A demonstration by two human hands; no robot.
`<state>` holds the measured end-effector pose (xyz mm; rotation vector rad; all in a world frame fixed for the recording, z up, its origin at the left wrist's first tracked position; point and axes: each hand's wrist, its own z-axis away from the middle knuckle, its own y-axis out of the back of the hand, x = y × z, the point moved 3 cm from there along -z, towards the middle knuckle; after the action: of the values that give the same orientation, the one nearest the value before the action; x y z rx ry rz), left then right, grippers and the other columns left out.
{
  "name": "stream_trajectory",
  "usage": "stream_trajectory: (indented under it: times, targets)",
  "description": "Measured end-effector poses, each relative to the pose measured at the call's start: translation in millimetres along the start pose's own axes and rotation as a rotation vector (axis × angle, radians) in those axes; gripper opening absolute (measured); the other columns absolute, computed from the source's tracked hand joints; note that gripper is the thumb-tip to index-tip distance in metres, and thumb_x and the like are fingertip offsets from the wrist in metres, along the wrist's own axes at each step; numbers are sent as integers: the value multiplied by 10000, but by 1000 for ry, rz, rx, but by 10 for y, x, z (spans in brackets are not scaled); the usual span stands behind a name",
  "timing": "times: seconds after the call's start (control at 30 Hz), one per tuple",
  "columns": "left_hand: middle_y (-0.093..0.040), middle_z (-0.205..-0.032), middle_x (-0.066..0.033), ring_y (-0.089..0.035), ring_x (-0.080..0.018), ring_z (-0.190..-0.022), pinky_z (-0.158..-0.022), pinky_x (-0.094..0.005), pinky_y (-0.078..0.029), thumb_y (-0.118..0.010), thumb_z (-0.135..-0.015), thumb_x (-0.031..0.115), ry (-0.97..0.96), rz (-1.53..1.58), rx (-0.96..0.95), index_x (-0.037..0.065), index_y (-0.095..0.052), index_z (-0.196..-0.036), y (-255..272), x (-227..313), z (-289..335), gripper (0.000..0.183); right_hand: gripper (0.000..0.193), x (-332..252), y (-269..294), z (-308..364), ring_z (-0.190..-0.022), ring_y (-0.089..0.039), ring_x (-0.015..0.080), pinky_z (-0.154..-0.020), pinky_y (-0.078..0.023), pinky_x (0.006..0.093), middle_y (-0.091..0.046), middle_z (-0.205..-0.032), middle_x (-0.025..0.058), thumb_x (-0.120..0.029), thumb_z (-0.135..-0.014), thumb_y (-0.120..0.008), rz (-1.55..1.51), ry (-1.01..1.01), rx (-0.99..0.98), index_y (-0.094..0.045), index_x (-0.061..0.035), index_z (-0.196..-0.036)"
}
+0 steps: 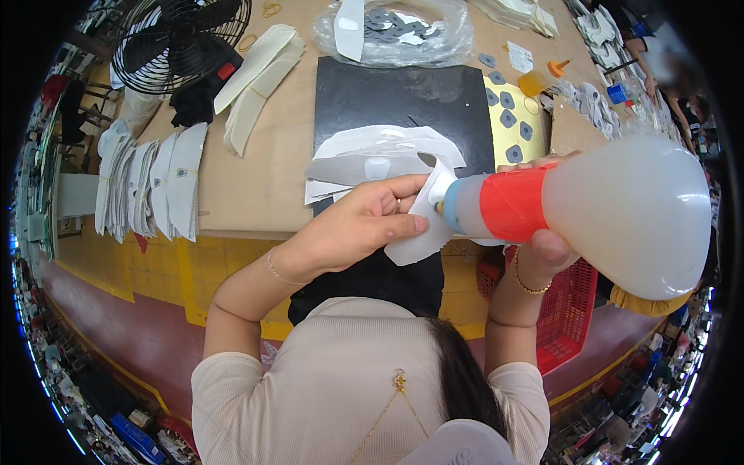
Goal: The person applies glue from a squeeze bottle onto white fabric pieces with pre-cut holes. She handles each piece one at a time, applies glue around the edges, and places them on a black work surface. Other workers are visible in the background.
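Note:
My left hand [372, 221] pinches a white fabric piece [418, 242] between thumb and fingers, over the table's front edge. Wrapped around the neck of a large translucent squeeze bottle [628, 209] is my right hand [550, 248], partly hidden behind it. The bottle lies tilted sideways, with red tape and a light blue collar near its tip. Its nozzle meets or nearly meets the white piece; exact contact is hard to see. Just beyond, a pile of similar white pieces [380, 147] rests on a black mat [403, 93].
Small grey patches [508, 118] lie on a yellow sheet [504, 147] at right, near a small orange-capped bottle [540, 77]. A plastic bag of grey patches [395, 31] sits at the back. Left are stacked white pieces [159, 182] and a black fan [178, 39]. A red basket [570, 310] stands below.

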<state>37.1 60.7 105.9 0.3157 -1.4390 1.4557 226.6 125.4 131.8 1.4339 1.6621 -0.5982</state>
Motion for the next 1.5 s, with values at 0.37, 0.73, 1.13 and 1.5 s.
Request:
stream_trajectory:
  times: [0.37, 0.73, 1.13, 1.5]
  targets:
    - [-624, -1094, -55, -598, -73, -923, -763, -197, -480, -553, -893, 45, -34, 40, -18, -16, -314, -1398, 3, -6, -8, 562, 880, -95, -75, -61, -871, -596, 311, -738, -555, 509, -528, -1010, 177, -549, -636, -773, -48, -38, 43, -375, 12, -1187]
    - [-620, -1093, -132, -625, -163, -968, -818, -278, -524, -558, -854, -30, -1, 45, 103, -36, -314, -1378, 82, 27, 29, 578, 853, -36, 105, -33, -829, -620, 292, -738, -562, 507, -563, -973, 145, -575, -631, -762, -4, -10, 222, -420, 21, -1137]
    - [-611, -1098, -109, -600, -132, -966, -827, -255, -486, -519, -822, -57, 33, 104, 89, -7, -349, -1368, -7, 35, 27, 573, 900, 37, 156, -65, -921, -609, 263, -788, -542, 487, -563, -1019, 122, -658, -609, -733, -80, -34, 366, -428, -6, -1150]
    - [-605, -1123, -126, -622, -181, -994, -882, -308, -505, -578, -789, -58, 17, 11, 61, -1, -374, -1339, 234, 168, -270, 589, 967, 148, 404, -85, -959, -568, 256, -861, -473, 467, -544, -1071, 125, -758, -606, -646, -655, 114, 456, -434, -15, -1187]
